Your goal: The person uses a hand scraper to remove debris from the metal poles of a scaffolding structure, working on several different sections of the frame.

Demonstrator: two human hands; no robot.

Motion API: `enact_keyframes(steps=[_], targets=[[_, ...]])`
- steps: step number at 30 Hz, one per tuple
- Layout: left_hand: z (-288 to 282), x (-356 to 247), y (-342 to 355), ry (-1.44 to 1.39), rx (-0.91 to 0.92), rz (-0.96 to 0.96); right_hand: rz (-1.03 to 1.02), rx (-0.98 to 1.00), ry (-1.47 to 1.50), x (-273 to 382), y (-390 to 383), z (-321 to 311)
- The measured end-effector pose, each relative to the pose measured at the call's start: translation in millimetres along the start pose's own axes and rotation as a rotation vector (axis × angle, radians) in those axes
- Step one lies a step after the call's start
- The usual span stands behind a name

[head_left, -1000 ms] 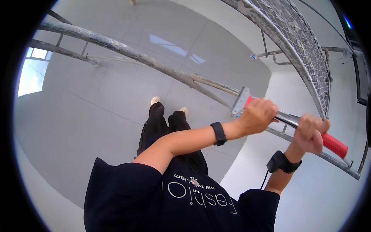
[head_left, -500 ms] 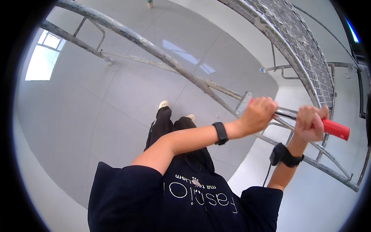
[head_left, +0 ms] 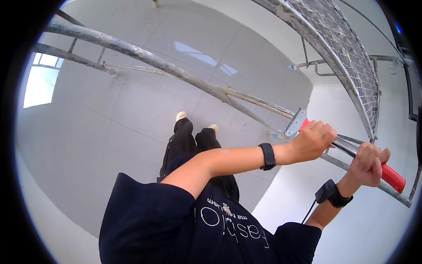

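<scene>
The scraper lies across your two hands, its flat metal blade just beyond your left knuckles, set against the grey, paint-flecked scaffold pipe that slants away from them. To work it well, you should probably keep the blade flat to the pipe and push along its run, not across. Your left hand is closed around the shaft near the blade, fingers wrapped over the top. Your right hand is curled shut on the red grip, whose end sticks out past it. Above both hands rises a wire mesh panel; far beneath them lies the pale tiled floor.
</scene>
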State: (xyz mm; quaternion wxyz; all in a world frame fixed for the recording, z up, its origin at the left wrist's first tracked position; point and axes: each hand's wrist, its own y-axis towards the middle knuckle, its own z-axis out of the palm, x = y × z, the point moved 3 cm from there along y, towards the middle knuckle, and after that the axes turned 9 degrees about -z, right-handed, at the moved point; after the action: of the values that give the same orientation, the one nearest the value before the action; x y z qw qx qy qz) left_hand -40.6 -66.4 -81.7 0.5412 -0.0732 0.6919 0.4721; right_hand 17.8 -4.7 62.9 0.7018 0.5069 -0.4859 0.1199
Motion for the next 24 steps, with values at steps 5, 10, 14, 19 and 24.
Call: enact_keyframes(steps=[5,10,14,19,24], targets=[[-42.5,41.3,1.3,0.24,0.024,-0.099,0.127,-0.203,0.203,-74.0,-1.4,8.5],[-90.2,83.5,0.7,0.326,-0.022,-0.185,0.226,-0.068,0.297,-139.9,19.3,49.9],[-106.7,103.0,6.5,0.34,0.06,-0.242,0.263,-0.18,0.325,-170.6,20.6,53.0],[-94.2,94.5,17.0,0.241,0.241,-0.257,0.249,-0.463,0.151,-144.4,3.3,33.0],[-57.6,73.0,21.9,0.204,0.214,-0.362,0.224,-0.497,-0.093,-102.3,5.0,26.2]])
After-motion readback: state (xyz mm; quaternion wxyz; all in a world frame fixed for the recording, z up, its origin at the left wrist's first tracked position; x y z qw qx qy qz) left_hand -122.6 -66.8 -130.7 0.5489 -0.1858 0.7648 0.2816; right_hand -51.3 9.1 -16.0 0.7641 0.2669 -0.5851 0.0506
